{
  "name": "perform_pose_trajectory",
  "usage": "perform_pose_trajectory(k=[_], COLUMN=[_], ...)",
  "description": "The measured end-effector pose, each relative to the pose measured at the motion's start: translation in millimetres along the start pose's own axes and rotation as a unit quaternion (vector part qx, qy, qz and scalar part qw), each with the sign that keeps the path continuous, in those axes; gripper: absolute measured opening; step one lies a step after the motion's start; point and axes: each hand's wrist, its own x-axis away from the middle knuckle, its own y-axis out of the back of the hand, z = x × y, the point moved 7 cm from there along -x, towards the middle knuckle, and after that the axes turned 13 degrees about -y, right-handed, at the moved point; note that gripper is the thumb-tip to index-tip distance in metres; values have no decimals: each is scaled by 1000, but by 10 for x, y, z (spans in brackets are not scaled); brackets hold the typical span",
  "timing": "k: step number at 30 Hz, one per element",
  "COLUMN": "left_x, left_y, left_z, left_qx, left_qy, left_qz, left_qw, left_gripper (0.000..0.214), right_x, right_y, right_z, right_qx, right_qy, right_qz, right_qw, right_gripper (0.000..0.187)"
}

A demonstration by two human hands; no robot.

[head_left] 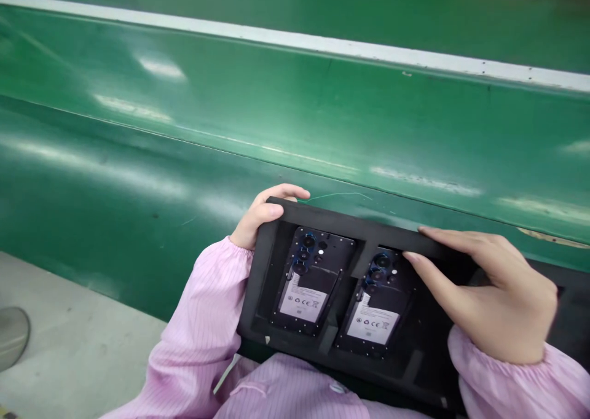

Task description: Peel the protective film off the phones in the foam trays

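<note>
A black foam tray (369, 225) with compartments is held up at a tilt in front of me. My left hand (258, 217) grips its upper left corner, thumb on the top face. My right hand (498, 290) reaches over the right part, its thumb inside the rim and its fingers over the far edge. The thumb tip is close to the top of the right phone. Two dark phones lie in separate compartments, a left phone (318, 271) and a right phone (382, 290). Each shows camera lenses and a pale printed label. The right compartments are mostly hidden.
A green work surface (258, 124) runs across the view, with a white strip (295, 36) along its back. Pale floor (87, 339) shows at the lower left, with a round grey object (13, 338). Another dark item (571, 302) lies beyond my right hand.
</note>
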Motion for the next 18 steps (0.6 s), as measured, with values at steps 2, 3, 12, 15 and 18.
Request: perform_pose_trajectory(k=[2, 3, 12, 15, 18], left_x=[-2, -4, -16, -19, -15], left_y=[11, 15, -4, -3, 5], left_z=[12, 17, 25, -6, -31], left_qx=[1, 2, 23, 8, 4], left_qy=[-4, -6, -12, -31, -52], left_qz=[1, 0, 10, 6, 0], left_qw=[1000, 1000, 1000, 999, 999], left_gripper=[39, 39, 39, 37, 35], right_x=[6, 8, -9, -5, 1], right_y=[12, 14, -40, -34, -15], right_z=[-3, -2, -17, -16, -6], right_qx=[0, 1, 7, 2, -5], right_qy=[-4, -4, -9, -10, -8], right_qz=[0, 1, 2, 2, 4], right_qw=[1000, 1000, 1000, 1000, 1000], right_gripper=[23, 23, 21, 21, 21])
